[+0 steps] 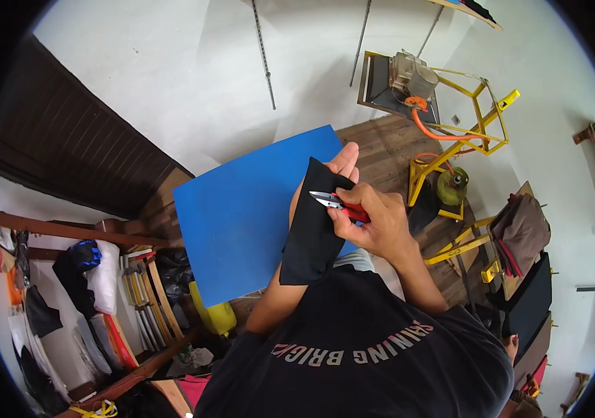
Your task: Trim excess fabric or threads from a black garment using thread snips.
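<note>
A piece of black cloth (pixel 310 235) lies over my left hand (pixel 345 159) and forearm. The fingers of that hand stick out beyond the cloth's far edge, and its palm is mostly hidden under it. My right hand (pixel 376 217) grips thread snips with red handles (pixel 356 209) between thumb and fingers. Their pointed metal blades lie over the cloth, slightly parted, pointing left. Below both hands is a blue tabletop (pixel 234 230).
A yellow metal frame (pixel 454 151) with an orange hose and a green gas cylinder (pixel 452 185) stands right. Folded cloths (pixel 522 230) lie on a rack there. Shelves with frames (pixel 143 298) stand left. Another person's hand (pixel 510 345) shows at lower right.
</note>
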Tool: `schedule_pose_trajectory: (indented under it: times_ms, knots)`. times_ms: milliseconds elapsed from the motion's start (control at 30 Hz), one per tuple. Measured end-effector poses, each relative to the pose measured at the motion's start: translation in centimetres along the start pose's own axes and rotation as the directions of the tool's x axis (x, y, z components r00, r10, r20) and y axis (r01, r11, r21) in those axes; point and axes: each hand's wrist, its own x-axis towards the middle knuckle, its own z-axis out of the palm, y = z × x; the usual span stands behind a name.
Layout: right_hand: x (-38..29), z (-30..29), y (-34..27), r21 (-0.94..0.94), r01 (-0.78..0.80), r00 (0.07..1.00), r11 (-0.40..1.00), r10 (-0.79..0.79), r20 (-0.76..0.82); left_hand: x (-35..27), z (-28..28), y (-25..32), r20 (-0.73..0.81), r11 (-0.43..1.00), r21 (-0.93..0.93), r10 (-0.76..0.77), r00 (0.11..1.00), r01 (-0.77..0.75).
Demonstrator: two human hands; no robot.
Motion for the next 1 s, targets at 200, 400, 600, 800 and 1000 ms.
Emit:
schedule_pose_trajectory:
  times_ms: [200,400,600,800,1000]
  knots:
    - [-1.2,-0.4,0.4,0.092,-0.079,0.997,0.993,0.077,0.025,0.5,0.1,-0.7,0.051,0.99,0.139,-0.005,0.999,-0.002]
    - [-2.2,-1.2,0.5,0.145,-0.097,0.994,0.985,0.103,-0.031,0.8,0.2,-1.9,0.101,0.989,0.145,0.001,0.995,-0.016]
    - [-3.6,-1.8,0.6,0.179,-0.095,0.992,0.979,0.108,-0.063,2.0,-0.8,-3.3,0.083,0.988,0.154,-0.039,0.996,0.026]
    - [-4.6,-2.9,1.4,0.107,-0.121,0.987,0.987,0.131,-0.092,2.6,-0.6,-5.1,0.027,0.981,0.181,-0.071,0.997,0.065]
    - [-5.9,-4.3,2.9,0.022,-0.212,0.971,0.977,0.213,-0.11,3.8,0.0,-7.8,-0.022,0.975,0.139,-0.169,0.985,0.171]
